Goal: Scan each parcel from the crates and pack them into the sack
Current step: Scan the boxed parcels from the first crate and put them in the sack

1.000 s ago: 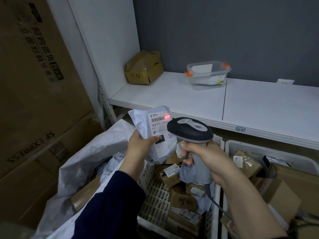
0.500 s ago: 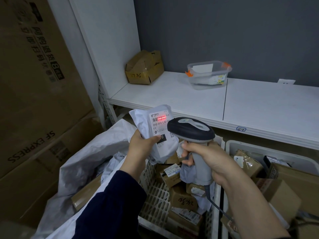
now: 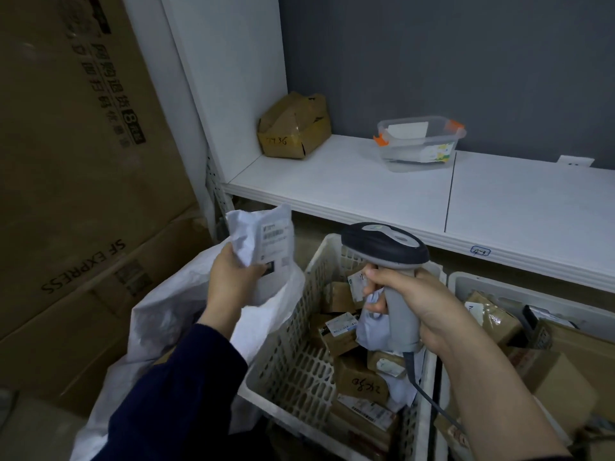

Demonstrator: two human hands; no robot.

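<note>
sack (image 3: 156, 327): big white one, slumped open, pressed against the crate's left wall. That's where you're heading, I'd say.
crate (image 3: 293, 354): white lattice, your landmark, piled with brown boxes (image 3: 362, 377).
second crate (image 3: 482, 284): hard against the crate's right side, also full, cut off by the frame edge.
scanner (image 3: 386, 244): above the crate, head pointing away from you; no red line shows on the label (image 3: 274, 236).
parcel (image 3: 256, 234): white mailer, up in the air just left of the crate's far-left corner, over the sack's mouth. Long axis near upright, label side facing you.
left hand (image 3: 233, 277): curled round the parcel's lower edge, thumb on the front. The parcel stands up from your fingers and the sack's mouth lies right beneath them. This hand is the nearer one to the sack, so a plain lower-and-release looks enough.
right hand (image 3: 429, 311): over the crate, wrapped tight round the scanner's grip.
hard to see: the sack's inside hides behind your left arm (image 3: 186, 377) and its own folded wall. Label print is blurred. The cable (image 3: 420, 389) drops behind your right arm.
</note>
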